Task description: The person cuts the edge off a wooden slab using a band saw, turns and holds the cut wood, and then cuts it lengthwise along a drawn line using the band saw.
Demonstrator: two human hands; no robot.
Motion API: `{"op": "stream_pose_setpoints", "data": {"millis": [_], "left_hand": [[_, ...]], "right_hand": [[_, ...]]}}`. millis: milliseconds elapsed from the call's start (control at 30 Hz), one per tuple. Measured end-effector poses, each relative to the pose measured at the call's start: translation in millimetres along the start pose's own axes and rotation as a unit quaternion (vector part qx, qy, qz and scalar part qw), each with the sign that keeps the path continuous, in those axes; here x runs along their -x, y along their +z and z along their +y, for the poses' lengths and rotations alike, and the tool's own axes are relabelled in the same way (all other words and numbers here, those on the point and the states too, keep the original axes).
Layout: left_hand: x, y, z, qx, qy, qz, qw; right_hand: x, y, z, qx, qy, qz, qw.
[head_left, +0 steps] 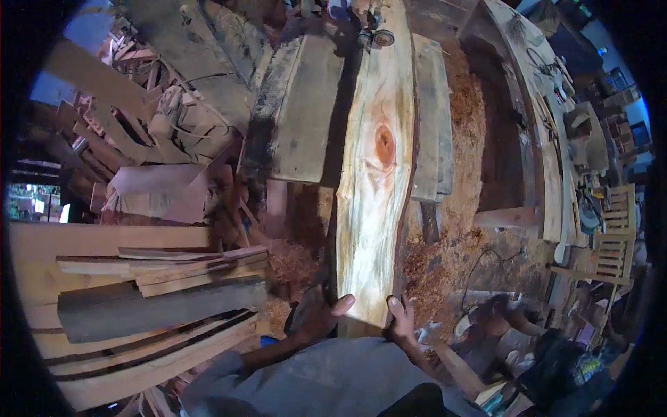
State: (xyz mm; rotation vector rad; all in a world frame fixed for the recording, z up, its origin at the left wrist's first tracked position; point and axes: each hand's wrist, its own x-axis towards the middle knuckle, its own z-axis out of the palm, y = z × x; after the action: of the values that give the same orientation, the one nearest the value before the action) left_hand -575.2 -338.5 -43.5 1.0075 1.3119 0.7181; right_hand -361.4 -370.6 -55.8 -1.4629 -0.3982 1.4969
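A long pale wood slab with dark bark edges and a reddish knot stretches away from the body. My left hand grips its near end at the left edge, thumb on top. At the right edge my right hand grips the same slab, thumb also on top. The fingers of both hands are hidden below the wood. The slab's far part lies over a worktable, beside a metal part with round wheels.
Stacked boards lie at the left, below a heap of scrap wood. Wood shavings cover the floor. A long bench with tools runs along the right, near a slatted wooden piece. A blurred person is low at the right.
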Motion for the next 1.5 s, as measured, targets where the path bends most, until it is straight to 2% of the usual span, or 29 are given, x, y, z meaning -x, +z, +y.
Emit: {"op": "stream_pose_setpoints", "data": {"millis": [100,200,233,267,300,367,467,600,667,733,800,867,900,967,1100,1167,1300,1400,1467,1500], "left_hand": [[3,11,-37,0.053,-0.056,0.054,0.996],[7,15,-16,0.203,-0.043,-0.001,0.978],[2,18,-6,0.211,0.017,0.017,0.977],[-2,15,0,0.212,0.081,0.031,0.973],[-7,13,-8,0.205,0.079,0.027,0.975],[-13,13,-24,0.183,0.052,0.024,0.981],[-15,9,-24,0.118,0.075,0.042,0.989],[-29,5,-53,0.104,0.074,0.029,0.991],[-33,8,-67,0.128,0.057,0.011,0.990],[-40,14,-103,0.155,0.021,0.008,0.988],[-38,11,-103,0.172,-0.020,0.013,0.985],[-26,5,-45,-0.002,0.047,0.075,0.996],[-27,2,-32,-0.005,0.047,0.075,0.996],[-30,-2,-17,0.071,0.041,0.000,0.997],[-35,11,-62,0.095,0.060,0.064,0.992],[-33,11,-55,0.128,0.055,0.063,0.988],[-29,7,-40,0.170,0.010,0.017,0.985],[-31,7,-58,0.108,0.016,0.046,0.993],[-28,6,-22,0.123,0.048,0.033,0.991],[-27,6,-10,0.128,0.059,0.029,0.990]], "right_hand": [[1,-7,6,0.055,-0.034,-0.021,0.998],[1,-11,12,0.082,-0.037,-0.041,0.995],[0,-5,9,0.075,-0.030,0.012,0.997],[-3,4,10,0.060,-0.027,0.066,0.996],[-7,5,10,0.053,-0.026,0.068,0.996],[-8,-3,7,0.093,-0.037,-0.003,0.995],[-4,9,-1,0.055,-0.033,0.013,0.998],[-17,-6,4,0.085,-0.033,-0.018,0.996],[-20,-10,6,0.131,-0.044,-0.016,0.990],[-24,-11,10,0.110,-0.048,-0.019,0.993],[-26,-17,18,0.095,-0.033,-0.018,0.995],[-26,-20,14,0.101,-0.010,-0.043,0.994],[-25,-18,13,0.096,-0.024,-0.039,0.994],[-22,-11,8,0.098,-0.035,-0.029,0.994],[-15,-2,-7,0.084,0.019,-0.017,0.996],[-14,0,-3,0.084,-0.037,-0.017,0.996],[-19,-14,13,0.107,-0.006,-0.009,0.994],[-19,-10,10,0.096,-0.050,0.020,0.994],[-17,-11,-7,0.183,0.030,-0.004,0.983],[-16,-8,-11,0.184,0.029,-0.006,0.982]]}}
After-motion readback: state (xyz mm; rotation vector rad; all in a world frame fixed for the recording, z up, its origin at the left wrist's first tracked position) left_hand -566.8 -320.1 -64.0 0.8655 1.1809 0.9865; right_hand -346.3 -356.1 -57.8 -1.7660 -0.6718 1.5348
